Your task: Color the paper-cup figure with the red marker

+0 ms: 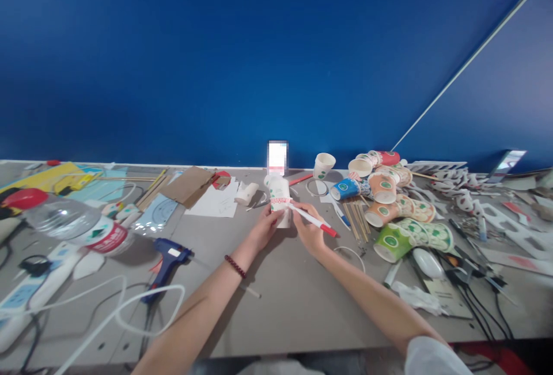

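My left hand [264, 228] is closed around a white paper cup [279, 190] with green spots and a red patterned band, held in front of me at mid-table. My right hand [308, 232] grips a white marker pen with a red cap [318, 222], its thin end angled toward the cup's side. Whether that end touches the cup I cannot tell. Just behind the cup, a lit phone [277, 156] stands against the blue wall. Another white paper cup [324, 165] stands upright to the right of the phone, and a cut cup piece [247, 192] lies to the left.
Stacked coloured paper cups [391, 242] and wooden sticks [356, 219] lie on the right. To the left are a blue glue gun [168, 265], a plastic bottle [82, 225], a power strip [38, 294] and a looping white cable [125, 317]. White paper [211, 205] lies beside brown cardboard [188, 186].
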`<control>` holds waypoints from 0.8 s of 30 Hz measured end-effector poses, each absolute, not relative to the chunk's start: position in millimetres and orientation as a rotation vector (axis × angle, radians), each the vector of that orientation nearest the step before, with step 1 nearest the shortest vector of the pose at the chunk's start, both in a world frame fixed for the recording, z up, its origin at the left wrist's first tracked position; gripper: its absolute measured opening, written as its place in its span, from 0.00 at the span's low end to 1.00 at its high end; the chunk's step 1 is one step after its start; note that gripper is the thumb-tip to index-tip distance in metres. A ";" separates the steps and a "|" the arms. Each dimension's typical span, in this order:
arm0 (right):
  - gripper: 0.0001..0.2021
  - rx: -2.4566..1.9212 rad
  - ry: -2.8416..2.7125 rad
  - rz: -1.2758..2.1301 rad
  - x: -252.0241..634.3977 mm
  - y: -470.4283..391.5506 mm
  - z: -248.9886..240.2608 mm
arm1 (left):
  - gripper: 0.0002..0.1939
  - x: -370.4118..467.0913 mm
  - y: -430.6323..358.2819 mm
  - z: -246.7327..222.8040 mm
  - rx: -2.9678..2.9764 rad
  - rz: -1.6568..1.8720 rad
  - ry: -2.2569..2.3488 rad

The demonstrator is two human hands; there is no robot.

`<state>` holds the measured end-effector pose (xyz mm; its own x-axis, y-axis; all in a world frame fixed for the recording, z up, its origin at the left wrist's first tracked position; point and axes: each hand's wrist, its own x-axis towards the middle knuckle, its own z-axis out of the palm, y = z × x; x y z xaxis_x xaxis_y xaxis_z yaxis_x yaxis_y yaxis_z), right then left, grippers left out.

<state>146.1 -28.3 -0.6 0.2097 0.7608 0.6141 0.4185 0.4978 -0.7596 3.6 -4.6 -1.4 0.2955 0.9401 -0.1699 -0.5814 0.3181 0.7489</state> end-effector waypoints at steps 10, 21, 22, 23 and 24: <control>0.05 -1.092 -1.407 0.365 146.8 -28.1 -2.3 | 0.22 4.2 -3.8 -3.3 0.654 1.108 0.675; 0.04 -1.109 -1.399 0.405 147.3 -28.8 -1.9 | 0.24 2.7 -3.2 -3.7 0.640 1.094 0.664; 0.04 -1.105 -1.396 0.405 147.2 -28.6 -2.2 | 0.24 2.8 -3.4 -3.3 0.634 1.098 0.666; 0.04 -1.100 -1.393 0.406 147.0 -28.4 -2.4 | 0.25 3.0 -3.6 -2.7 0.628 1.104 0.670; 0.04 -1.096 -1.391 0.408 146.9 -28.1 -2.7 | 0.25 3.2 -3.8 -2.2 0.623 1.110 0.674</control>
